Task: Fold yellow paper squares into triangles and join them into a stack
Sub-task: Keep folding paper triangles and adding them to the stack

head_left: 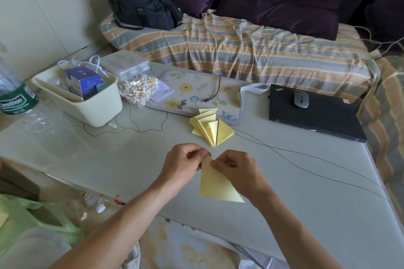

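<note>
Head view: both hands — left hand and right hand — pinch the top corner of a yellow paper triangle over the tabletop. Beyond it sits a fanned stack of joined triangles — several done, this one still to be joined.

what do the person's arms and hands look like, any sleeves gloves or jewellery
Both arms are bare from the bottom edge of the view to the wrists, with no sleeve showing. The left hand and right hand are bare too: no gloves, and no watch, bracelet or ring can be seen. Fingernails look short and unpainted.
</note>
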Available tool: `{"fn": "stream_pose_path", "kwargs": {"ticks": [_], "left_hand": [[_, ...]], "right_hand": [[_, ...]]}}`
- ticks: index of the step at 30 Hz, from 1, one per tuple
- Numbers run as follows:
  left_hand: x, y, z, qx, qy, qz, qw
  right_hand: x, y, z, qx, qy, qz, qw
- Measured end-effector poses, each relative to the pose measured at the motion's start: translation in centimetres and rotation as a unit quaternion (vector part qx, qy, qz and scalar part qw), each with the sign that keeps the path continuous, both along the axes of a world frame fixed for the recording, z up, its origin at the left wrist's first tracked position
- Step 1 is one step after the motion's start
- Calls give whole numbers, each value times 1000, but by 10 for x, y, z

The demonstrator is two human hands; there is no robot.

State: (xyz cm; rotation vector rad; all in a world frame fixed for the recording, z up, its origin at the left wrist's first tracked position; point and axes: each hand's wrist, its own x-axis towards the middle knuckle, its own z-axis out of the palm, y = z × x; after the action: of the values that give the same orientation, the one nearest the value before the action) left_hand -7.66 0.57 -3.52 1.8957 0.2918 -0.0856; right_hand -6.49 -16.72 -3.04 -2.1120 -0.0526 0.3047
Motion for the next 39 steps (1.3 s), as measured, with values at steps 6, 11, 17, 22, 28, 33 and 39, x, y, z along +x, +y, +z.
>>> {"fn": "stream_pose_path", "kwargs": {"ticks": [6,11,17,22,28,33,39], "left_hand": [[-1,-3,3,-9,14,19,1000],[-2,-2,3,-19,2,17,1000],[-3,-5,-2,-40,29,-26,998],[2,-1,-7,-8,18,16,1000],[1,-3,-5,-30,30,11,999],[-2,-5,-5,-17,41,-9,999],[4,3,-11,2,17,48,999]], "right_hand": [[0,3,0,-15,-17,5,1000],[0,2,-1,-12,-1,4,1000],[0,1,1,-19,-16,-24,999],[0,0,0,-27,11,-13,999],[-1,1,1,-51,-24,-18,998],[-1,1,2,-30,-23,-35,999],[-1,-4,4,-14,13,-25,1000]]}}
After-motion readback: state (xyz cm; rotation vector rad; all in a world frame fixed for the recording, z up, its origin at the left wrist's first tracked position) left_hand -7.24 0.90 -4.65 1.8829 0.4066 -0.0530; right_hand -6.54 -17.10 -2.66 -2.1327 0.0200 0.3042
